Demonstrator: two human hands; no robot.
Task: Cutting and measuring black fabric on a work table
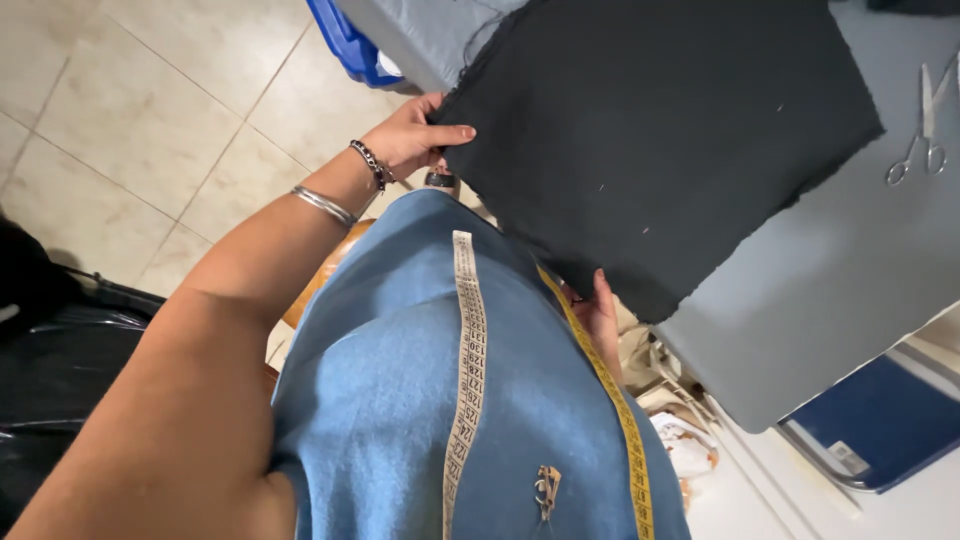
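Black woven cloth (660, 140) is what we have in hand here, a roughly square piece with raw, fraying edges, lying mostly flat on the grey table (830, 300) and overhanging its near side toward us. Our left hand (410, 135) pinches one corner of it, thumb on top and fingers beneath, wrist bent back with a bracelet (372, 163) and a bangle (323, 205) on it. Our right hand (600, 315) sits at the lower edge, mostly hidden behind our blue top (400, 400); its fingers seem to press against the cloth's edge, though we cannot tell whether they close on it. We judge the piece light and limp: it will sag and fold wherever it is unsupported, and the loose threads at the edges may pull out if tugged. Two well-separated grips along one edge, as now, look the soundest way to keep it spread; a single pinch would let it droop. Beyond the cloth, away from our right hand, scissors (925, 125) rest on the table. A yellow measuring tape (465, 340) hangs round our neck.
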